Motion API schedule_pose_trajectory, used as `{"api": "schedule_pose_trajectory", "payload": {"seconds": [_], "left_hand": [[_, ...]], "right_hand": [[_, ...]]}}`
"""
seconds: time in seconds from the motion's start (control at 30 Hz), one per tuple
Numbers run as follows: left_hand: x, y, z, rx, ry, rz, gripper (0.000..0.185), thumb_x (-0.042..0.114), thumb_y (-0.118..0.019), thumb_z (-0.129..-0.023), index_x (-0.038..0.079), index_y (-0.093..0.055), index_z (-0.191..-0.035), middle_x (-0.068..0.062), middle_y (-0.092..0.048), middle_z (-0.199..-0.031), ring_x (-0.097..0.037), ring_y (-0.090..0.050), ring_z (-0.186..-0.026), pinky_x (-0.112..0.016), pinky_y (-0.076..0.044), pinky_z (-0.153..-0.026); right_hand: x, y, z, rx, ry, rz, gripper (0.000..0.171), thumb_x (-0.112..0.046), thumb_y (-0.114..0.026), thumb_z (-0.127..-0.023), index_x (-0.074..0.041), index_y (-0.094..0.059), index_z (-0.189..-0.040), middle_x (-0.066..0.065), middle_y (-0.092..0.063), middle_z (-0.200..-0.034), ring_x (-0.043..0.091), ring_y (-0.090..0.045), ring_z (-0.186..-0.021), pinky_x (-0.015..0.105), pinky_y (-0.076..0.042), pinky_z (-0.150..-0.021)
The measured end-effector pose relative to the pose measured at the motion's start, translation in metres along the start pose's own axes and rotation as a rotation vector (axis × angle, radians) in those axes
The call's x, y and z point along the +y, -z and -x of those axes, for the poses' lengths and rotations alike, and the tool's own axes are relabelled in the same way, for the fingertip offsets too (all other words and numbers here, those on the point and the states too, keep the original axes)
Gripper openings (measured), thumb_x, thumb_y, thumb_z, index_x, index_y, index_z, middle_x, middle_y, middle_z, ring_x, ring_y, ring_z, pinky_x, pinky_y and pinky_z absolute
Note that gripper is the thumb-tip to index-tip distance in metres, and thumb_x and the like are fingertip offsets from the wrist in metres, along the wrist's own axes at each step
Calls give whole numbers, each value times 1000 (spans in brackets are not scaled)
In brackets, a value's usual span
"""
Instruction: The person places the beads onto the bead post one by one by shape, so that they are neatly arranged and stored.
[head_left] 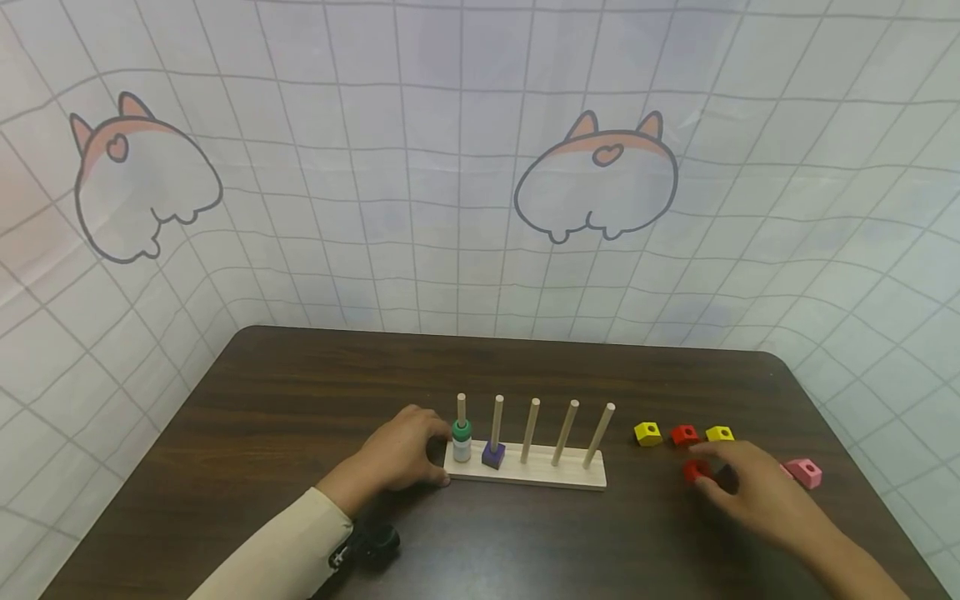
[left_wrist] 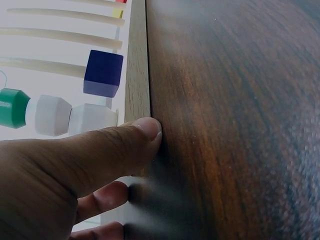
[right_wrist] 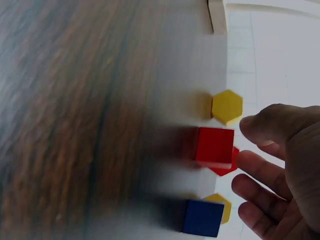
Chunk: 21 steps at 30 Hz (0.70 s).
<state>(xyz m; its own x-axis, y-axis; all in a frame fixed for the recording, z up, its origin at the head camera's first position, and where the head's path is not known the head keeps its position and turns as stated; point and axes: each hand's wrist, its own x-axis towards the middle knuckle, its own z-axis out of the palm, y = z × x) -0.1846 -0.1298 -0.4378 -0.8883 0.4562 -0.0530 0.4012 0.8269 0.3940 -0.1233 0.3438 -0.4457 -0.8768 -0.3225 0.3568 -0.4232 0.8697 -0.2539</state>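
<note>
A wooden peg board point(head_left: 555, 476) with several upright pegs stands on the table. My left hand point(head_left: 401, 447) holds its left end, the thumb point(left_wrist: 147, 128) pressed to the front edge. On the leftmost peg sit white beads point(left_wrist: 52, 115) under a green bead point(head_left: 461, 431). The second peg carries a purple cube point(head_left: 493, 455). At the right, my right hand point(head_left: 757, 486) hovers with thumb and fingers parted around a red cube point(right_wrist: 215, 146), apart from it. A dark blue cube point(right_wrist: 202, 218) lies near those fingers, mostly hidden by the hand in the head view.
Behind the right hand lie a yellow block point(head_left: 647, 434), another red block point(head_left: 684, 435) and a second yellow block point(head_left: 720, 433). Pink blocks point(head_left: 806, 472) lie to its right, one partly hidden. A grid-patterned curtain point(head_left: 465, 167) hangs behind the dark table point(head_left: 337, 367).
</note>
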Motion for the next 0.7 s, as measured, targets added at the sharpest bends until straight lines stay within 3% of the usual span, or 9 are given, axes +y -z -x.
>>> {"api": "schedule_pose_trajectory", "payload": {"seconds": [0.33,0.7], "left_hand": [[0,0,0,5,4,-7,52,31,-96,-69,15,-75,-114,-2,-68,-122,-28,-54,-124,-52,-52,-96],[0,0,0,-1,5,-3,52,31,-96,-69,15,-75,-114,-2,-68,-121,-28,-54,-124,-52,-51,-96]], "right_hand": [[8,-3,2,-32,-2,18,39,-6,-92,-68,-13,-74,-103,-2,-72,-100,30,-67,-97,52,-53,-82],[3,-5,-4,-94,-9,14,33,-7,-91,-71,-14,-75,-99,-5,-71,-96,25,-67,-92,51,-55,-81]]}}
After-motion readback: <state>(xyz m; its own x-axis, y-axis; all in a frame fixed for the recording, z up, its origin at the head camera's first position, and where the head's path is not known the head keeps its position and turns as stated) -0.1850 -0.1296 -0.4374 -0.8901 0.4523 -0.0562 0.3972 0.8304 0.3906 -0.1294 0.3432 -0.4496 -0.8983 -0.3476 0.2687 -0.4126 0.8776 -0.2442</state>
